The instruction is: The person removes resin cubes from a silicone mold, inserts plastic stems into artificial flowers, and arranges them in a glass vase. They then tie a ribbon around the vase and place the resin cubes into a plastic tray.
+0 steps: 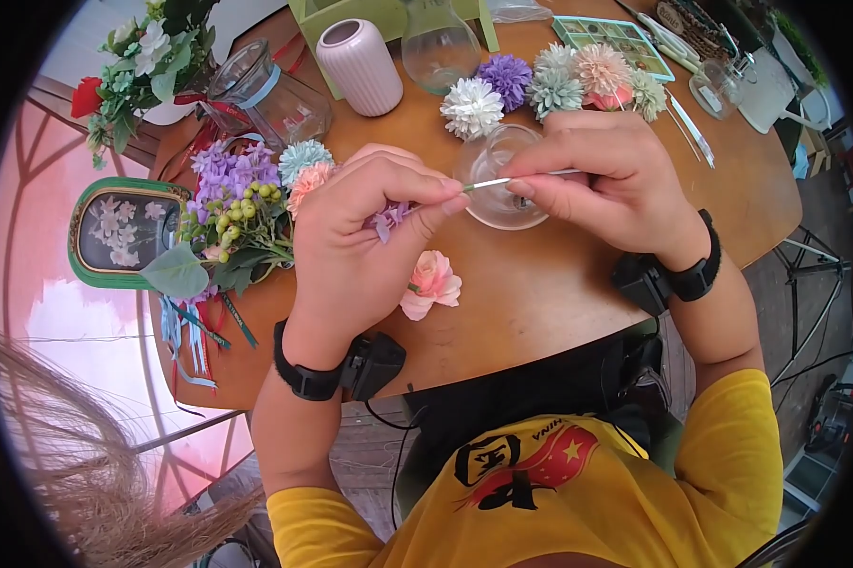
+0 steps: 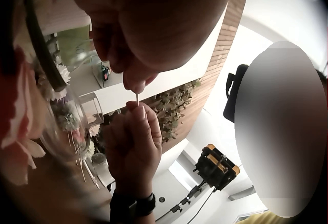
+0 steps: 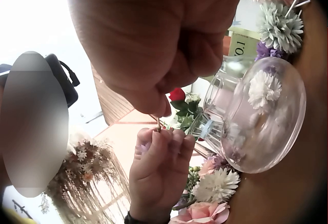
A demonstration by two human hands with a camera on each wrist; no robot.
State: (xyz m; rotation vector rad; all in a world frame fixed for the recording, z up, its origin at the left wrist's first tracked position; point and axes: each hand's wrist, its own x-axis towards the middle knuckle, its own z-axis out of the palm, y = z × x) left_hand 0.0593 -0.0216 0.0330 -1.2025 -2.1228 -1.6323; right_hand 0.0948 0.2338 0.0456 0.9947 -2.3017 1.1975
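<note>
Both hands meet above the table in the head view, a thin white stick (image 1: 491, 184) stretched between their fingertips. My left hand (image 1: 362, 222) pinches a short green stem end (image 1: 467, 188) where it meets the stick, and purple petals (image 1: 389, 220) show below its fingers. The stick's other end is pinched between thumb and forefinger of my right hand (image 1: 602, 175). Behind the fingers stands a clear glass vase (image 1: 516, 210). On the table near the left wrist lies a pink flower (image 1: 431, 284).
At the left are purple flowers with green berries (image 1: 234, 222), a glass jar (image 1: 280, 104) and a green framed picture (image 1: 86, 270). A pink ribbed vase (image 1: 360, 71) stands at the back, white and purple pompom flowers (image 1: 472, 109) to its right. White sticks (image 1: 692, 133) lie far right.
</note>
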